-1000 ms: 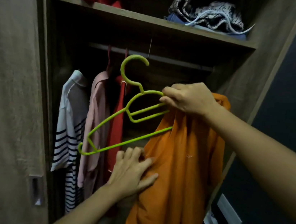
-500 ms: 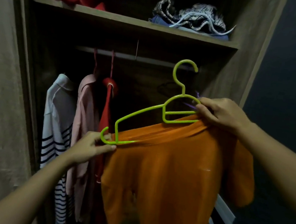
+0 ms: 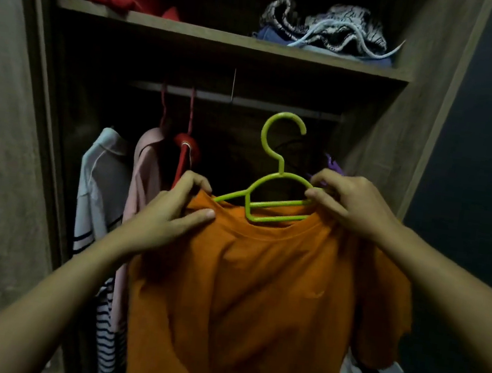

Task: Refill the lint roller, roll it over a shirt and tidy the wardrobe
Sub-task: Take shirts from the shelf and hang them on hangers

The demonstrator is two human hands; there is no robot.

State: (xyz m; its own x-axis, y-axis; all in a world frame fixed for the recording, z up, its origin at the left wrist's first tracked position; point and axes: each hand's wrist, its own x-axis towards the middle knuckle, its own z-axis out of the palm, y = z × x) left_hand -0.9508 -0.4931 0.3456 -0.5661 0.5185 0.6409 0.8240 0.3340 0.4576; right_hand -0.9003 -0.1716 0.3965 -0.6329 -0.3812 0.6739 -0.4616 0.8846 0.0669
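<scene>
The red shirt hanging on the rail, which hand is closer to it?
Left. The left hand grips the orange shirt's shoulder just right of and below the red shirt. The right hand holds the green hanger at its far end, well away.

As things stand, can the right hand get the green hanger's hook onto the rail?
Probably yes: the right hand grips the green hanger, and its hook sits just below a bare stretch of rail.
</scene>
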